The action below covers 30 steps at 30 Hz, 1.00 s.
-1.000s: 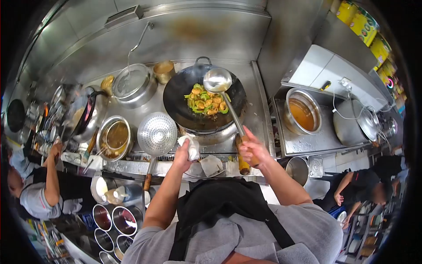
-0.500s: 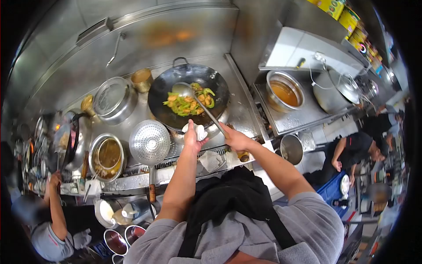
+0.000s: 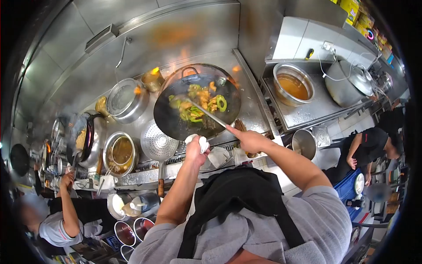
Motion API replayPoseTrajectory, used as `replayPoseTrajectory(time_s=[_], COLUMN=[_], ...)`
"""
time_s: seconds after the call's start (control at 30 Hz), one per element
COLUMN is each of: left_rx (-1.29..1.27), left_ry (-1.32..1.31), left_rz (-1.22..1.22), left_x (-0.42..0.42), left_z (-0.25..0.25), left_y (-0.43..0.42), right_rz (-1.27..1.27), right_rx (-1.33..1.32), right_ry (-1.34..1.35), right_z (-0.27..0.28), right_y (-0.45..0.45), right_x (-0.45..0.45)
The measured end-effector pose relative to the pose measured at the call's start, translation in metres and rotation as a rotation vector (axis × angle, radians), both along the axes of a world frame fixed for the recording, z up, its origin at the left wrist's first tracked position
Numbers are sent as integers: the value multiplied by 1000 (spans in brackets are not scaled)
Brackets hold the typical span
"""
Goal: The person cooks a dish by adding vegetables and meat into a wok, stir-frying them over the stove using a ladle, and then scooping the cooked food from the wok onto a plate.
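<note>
A black wok (image 3: 169,121) sits tilted over the stove, with green pepper slices and browned pieces of food (image 3: 203,102) in it. My left hand (image 3: 194,151) is closed on a folded white cloth (image 3: 201,142) at the wok's near edge; any wok handle under the cloth is hidden. My right hand (image 3: 252,142) grips the end of a long-handled ladle (image 3: 212,115), whose bowl lies among the food on the left and is blurred. Flames (image 3: 183,55) show around the wok's far rim.
A perforated strainer (image 3: 159,141) lies left of the wok. Beyond it are a pot of oil (image 3: 119,154) and a lidded pot (image 3: 127,100). A bowl of brown liquid (image 3: 293,84) stands at right. Co-workers stand left (image 3: 61,224) and right (image 3: 367,147).
Flames have risen around the wok, which is now tilted. The food has shifted and spread, with some pieces tossed toward the far side. The ladle has moved with my right hand.
</note>
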<state>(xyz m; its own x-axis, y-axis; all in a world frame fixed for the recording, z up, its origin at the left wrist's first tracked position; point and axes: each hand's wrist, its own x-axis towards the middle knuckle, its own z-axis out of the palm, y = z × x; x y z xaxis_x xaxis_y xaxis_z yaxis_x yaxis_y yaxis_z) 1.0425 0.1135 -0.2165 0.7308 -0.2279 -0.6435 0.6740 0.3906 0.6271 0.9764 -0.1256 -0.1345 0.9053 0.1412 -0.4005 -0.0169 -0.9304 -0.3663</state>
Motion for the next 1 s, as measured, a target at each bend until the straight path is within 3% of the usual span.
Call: replayPoseTrajectory(time_s=[0.1, 0.13, 0.2, 0.3, 0.37, 0.43, 0.53, 0.6, 0.67, 0.77, 0.83, 0.9, 0.93, 1.0], left_rx=[16, 34, 51, 65, 9, 144, 79, -143, -19, 22, 85, 24, -9, 34], left_ry=[12, 21, -17, -79, -210, -137, -30, 22, 51, -4, -102, -181, -233, -152], left_rz=[127, 99, 44, 185, 120, 107, -1, 230, 262, 52, 53, 141, 41, 77], left_x=[31, 46, 59, 35, -3, -50, -79, -37, 6, 51, 37, 0, -12, -55], left_z=[9, -2, -16, -35, -66, -79, -35, -8, 51, -7, -28, -47, -78, -84], left_y=[-14, -16, -17, -20, -6, 9, 22, 7, -20, -24, -27, -23, -10, 4], right_rz=[156, 88, 145, 67, 19, -31, 33, 119, -95, -13, 231, 119, 17, -22], right_rx=[123, 101, 18, -245, -261, -240, -167, 127, 418, 320, -18, -176, -327, -332], right_ry=[124, 206, 30, -6, -56, -162, -212, -118, 339, 329, -239, -180, -109, -176], right_z=[28, 51, 24, 29, 29, 14, 26, 48, 106, 68, 6, 10, 10, 6], right_y=[-37, -45, -66, -59, -49, -49, -73, -109, -113, -125, -135, -109, -99, -96], right_x=[-21, -24, -17, -6, -7, -21, -58, -72, -75, -58, -43, -35, -32, -42])
